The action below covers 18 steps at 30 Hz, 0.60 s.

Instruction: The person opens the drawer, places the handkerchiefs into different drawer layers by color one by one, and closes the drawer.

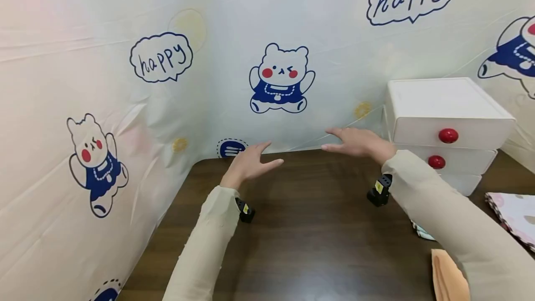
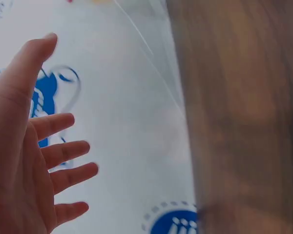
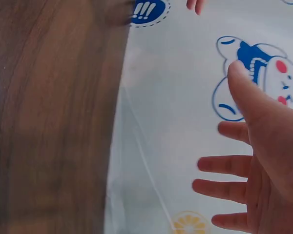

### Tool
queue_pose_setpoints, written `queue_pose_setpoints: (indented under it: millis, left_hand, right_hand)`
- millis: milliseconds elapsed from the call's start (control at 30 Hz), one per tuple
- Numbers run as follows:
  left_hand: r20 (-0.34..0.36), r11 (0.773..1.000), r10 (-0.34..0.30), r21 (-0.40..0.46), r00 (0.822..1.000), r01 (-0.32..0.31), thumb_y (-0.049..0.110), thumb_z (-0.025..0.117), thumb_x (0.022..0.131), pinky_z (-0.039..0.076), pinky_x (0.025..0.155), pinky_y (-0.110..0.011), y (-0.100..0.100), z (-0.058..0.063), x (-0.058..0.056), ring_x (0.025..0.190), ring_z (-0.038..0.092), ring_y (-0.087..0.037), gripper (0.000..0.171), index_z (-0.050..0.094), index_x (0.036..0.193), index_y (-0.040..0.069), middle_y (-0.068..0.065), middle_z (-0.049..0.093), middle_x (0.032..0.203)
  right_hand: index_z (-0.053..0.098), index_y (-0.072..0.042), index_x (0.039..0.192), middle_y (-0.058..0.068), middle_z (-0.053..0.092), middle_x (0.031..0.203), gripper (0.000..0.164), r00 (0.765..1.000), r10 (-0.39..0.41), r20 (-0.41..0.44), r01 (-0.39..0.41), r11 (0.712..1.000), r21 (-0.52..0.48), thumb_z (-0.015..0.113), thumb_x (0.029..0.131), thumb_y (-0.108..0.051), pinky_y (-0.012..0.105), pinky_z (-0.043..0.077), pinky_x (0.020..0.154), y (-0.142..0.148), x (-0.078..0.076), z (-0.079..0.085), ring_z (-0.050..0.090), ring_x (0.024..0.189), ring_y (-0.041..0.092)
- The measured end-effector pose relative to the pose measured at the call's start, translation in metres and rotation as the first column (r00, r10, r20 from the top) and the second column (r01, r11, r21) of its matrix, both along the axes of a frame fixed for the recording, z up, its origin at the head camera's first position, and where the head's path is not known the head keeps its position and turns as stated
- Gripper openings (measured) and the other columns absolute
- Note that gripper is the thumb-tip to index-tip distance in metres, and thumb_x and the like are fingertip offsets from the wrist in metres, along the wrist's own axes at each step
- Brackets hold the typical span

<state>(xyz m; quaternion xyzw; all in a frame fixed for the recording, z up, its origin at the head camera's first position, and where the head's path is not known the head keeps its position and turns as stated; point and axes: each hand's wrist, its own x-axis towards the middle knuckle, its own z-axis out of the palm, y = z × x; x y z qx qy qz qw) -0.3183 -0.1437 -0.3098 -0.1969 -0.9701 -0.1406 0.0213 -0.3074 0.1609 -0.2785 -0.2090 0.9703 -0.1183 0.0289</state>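
Note:
My left hand (image 1: 249, 163) hovers over the far part of the dark wooden table (image 1: 301, 226), fingers extended and thumb apart, with nothing in it. Across from it, my right hand (image 1: 355, 143) is held up in the same way near the table's back edge, just left of a white drawer unit (image 1: 449, 99). The left wrist view shows the left palm (image 2: 19, 180) bare and its fingers spread. In the right wrist view the right palm (image 3: 273, 180) is likewise bare, its fingers straight and separated.
The drawer unit has red round knobs (image 1: 448, 135). Beside my right sleeve lie a folded orange cloth (image 1: 447, 275), a patterned cloth (image 1: 516, 215) and a partly hidden light green cloth (image 1: 423, 231). A white curtain printed with cartoon bears (image 1: 279, 78) hangs behind and left of the table.

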Motion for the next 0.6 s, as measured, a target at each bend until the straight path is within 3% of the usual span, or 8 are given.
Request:
queue_pose_setpoints:
  millis: [167,333,600]
  left_hand:
    - [-0.046,0.993,-0.083,0.076,0.995,0.087,0.064,0.05,0.082,0.038,0.097,-0.043,0.016,0.014,0.009,0.121,0.045,-0.02,0.07,0.044,0.137,0.02,-0.001,0.047,0.135]
    - [-0.104,0.966,-0.162,0.185,0.981,0.179,0.046,0.057,0.087,0.047,0.085,-0.038,0.036,0.027,0.019,0.101,0.06,-0.019,0.051,0.054,0.128,0.015,-0.005,0.06,0.119]
    - [-0.163,0.921,-0.223,0.289,0.961,0.262,0.033,0.059,0.089,0.051,0.074,-0.027,0.07,0.043,0.03,0.087,0.063,-0.012,0.036,0.06,0.121,0.015,-0.001,0.065,0.105]
  right_hand:
    - [0.038,-0.006,0.139,0.019,0.046,0.134,0.072,0.998,0.045,-0.052,-0.045,0.999,-0.01,0.041,0.09,-0.059,0.054,0.035,0.095,0.007,0.016,0.014,0.044,0.12,0.037]
    - [0.044,-0.003,0.135,0.019,0.051,0.128,0.062,0.993,0.053,-0.104,-0.054,0.998,-0.011,0.048,0.092,-0.048,0.052,0.039,0.09,0.013,0.033,0.027,0.05,0.113,0.036]
    - [0.05,-0.003,0.131,0.02,0.056,0.121,0.056,0.987,0.038,-0.155,-0.041,0.999,-0.02,0.055,0.09,-0.042,0.05,0.043,0.087,0.03,0.059,0.042,0.054,0.108,0.033]
